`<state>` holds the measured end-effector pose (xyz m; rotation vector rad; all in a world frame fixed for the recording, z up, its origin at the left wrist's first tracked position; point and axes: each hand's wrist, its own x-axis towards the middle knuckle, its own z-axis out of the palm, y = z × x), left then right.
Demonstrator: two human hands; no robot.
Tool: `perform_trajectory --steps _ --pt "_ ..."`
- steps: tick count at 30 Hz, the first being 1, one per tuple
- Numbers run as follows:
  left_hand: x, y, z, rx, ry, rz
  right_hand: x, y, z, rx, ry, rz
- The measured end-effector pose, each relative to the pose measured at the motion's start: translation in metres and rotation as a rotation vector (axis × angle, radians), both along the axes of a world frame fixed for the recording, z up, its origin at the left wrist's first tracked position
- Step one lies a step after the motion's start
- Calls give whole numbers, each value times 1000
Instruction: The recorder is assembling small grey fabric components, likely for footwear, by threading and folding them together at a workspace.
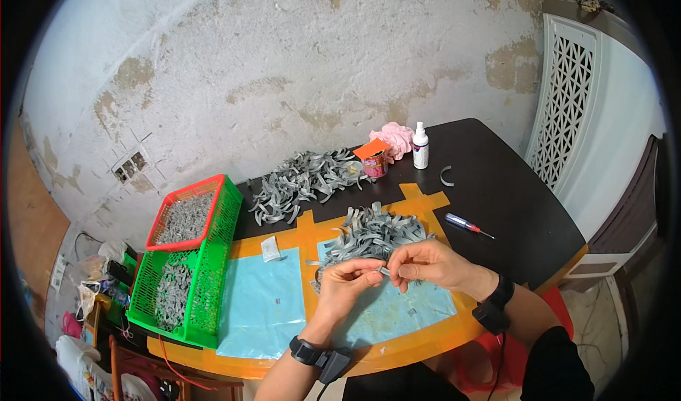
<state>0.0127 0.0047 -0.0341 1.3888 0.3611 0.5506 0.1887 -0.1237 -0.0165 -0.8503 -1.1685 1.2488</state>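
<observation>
Open passage over dark tabletop (518, 195) at right, past a screwdriver (463, 222); piled grey strips (372, 232) blocking ahead, green basket (217, 280) walling left

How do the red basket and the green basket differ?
The red basket looks smaller, while the green basket is longer. The red basket sits higher, over the far end of the green basket, which stands lower. Both hold many small grey pieces.

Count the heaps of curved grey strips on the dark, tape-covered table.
2. The far heap lies toward the bare plaster wall, left of the round pink tin; the near heap lies just beyond the left hand and right hand, which partly hide it.
</observation>
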Motion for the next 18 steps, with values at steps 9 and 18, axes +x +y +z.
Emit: perform_trajectory --steps 9,18 --pt "0 -5 1 233 -57 33 -3 0 5 -172 10 -90" --pt "1 -11 6 461 -56 92 0 1 -2 -160 -35 -74"
